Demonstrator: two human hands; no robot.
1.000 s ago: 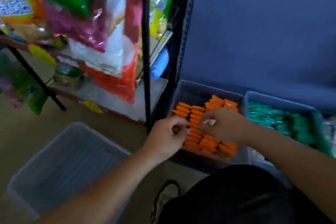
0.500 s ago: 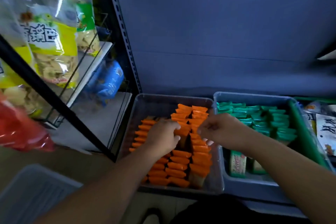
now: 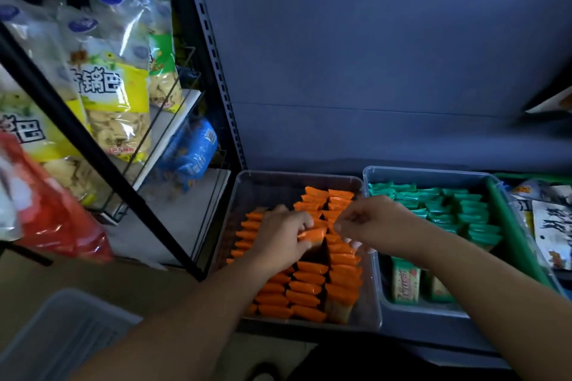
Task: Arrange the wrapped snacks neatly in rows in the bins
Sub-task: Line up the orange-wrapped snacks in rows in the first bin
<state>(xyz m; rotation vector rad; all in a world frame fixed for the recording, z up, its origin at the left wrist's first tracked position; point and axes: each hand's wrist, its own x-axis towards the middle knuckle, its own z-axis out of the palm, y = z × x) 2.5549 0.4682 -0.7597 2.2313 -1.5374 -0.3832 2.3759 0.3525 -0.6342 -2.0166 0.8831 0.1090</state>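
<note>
Lining the shelf's [image 3: 448,346] front edge, two bins, one orange snack [image 3: 312,234] gripped by left hand [image 3: 280,238] fingers [image 3: 301,225] in left bin [image 3: 247,188], right hand [image 3: 376,226] curled above, grasp not discernible, green snacks [image 3: 448,210] in right bin [image 3: 433,171].

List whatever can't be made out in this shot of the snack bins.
Head view:
Orange wrapped snacks in the clear plastic bin: middle rows hidden under the left hand.
Right hand: its curled fingers face away, so any hold is unclear.
Green wrapped snacks in the blue-grey plastic bin: near rows covered by the right forearm.
Black-and-white printed packets: cut off by the right edge.
Orange wrapper print: too small.
</note>
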